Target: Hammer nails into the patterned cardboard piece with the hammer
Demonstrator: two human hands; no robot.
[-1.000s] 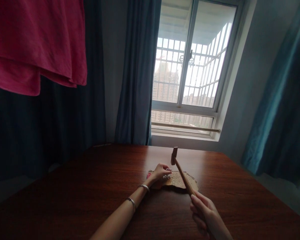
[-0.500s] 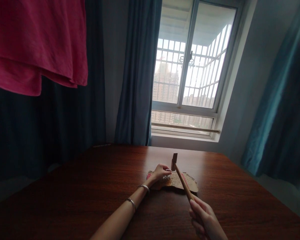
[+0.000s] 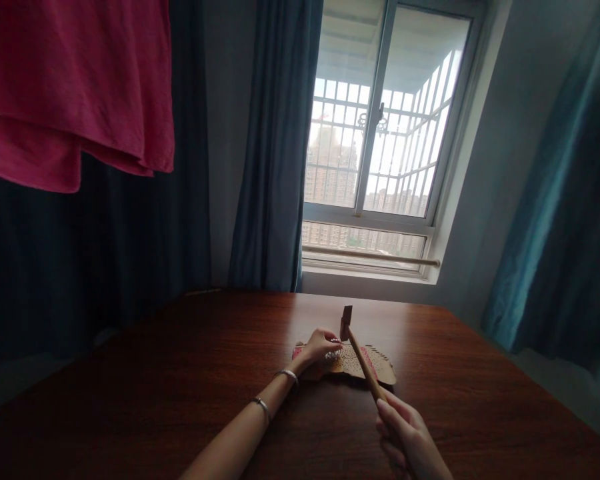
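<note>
A flat wooden board (image 3: 377, 368) studded with many small nails lies on the dark wooden table (image 3: 180, 393). My left hand (image 3: 319, 345) rests on the board's left part, fingers pinched together at a small nail I can barely make out. My right hand (image 3: 411, 441) is closed round the handle of a small wooden hammer (image 3: 357, 350). The hammer's head hangs just above the board, right beside my left fingertips. Two bracelets sit on my left forearm.
A pink object (image 3: 298, 351) peeks out beside the board under my left hand. Beyond the table's far edge are a barred window (image 3: 380, 147) and blue curtains (image 3: 270, 153). A red cloth (image 3: 75, 87) hangs at the upper left.
The hammer head has dropped from its raised position down toward the board by my left fingertips. My right hand has shifted slightly lower. My left hand has stayed put.
</note>
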